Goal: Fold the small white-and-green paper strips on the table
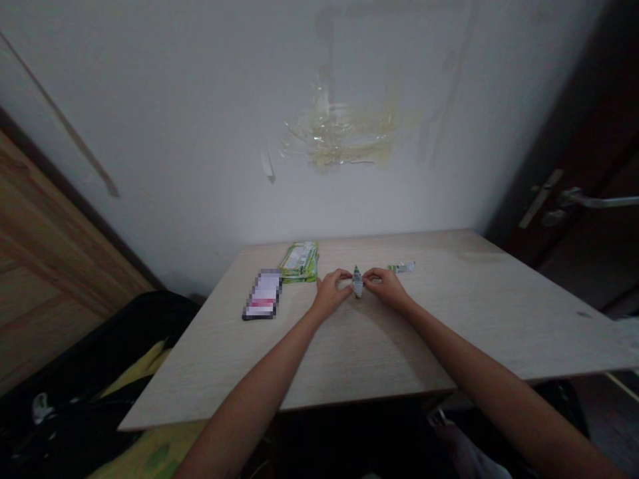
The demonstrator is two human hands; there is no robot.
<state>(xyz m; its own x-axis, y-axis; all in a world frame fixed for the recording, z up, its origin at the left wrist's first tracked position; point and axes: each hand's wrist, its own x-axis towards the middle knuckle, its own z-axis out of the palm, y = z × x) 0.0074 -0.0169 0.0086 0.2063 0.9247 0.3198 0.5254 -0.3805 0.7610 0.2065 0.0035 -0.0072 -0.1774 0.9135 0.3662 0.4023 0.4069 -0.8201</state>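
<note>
Between my two hands, over the middle of the table, is a small folded piece of green and white printed wrapper [358, 285]. It looks narrow and pointed at the top. My left hand [331, 294] pinches toward its left side, with thumb and forefinger curved. On the other side, the fingertips of my right hand [387, 287] are closed on its right edge. Just past my right hand lies a thin green and white wrapper strip [402, 267]. A stack of flat green printed packets [300, 261] lies beyond my left hand.
A phone [263, 295] with a blurred screen lies face up at the left of the pale wooden table [349, 372]. Behind the table rises a white wall [200, 133] with peeling tape [349, 136]. A dark door with a metal handle [594, 199] stands at the right.
</note>
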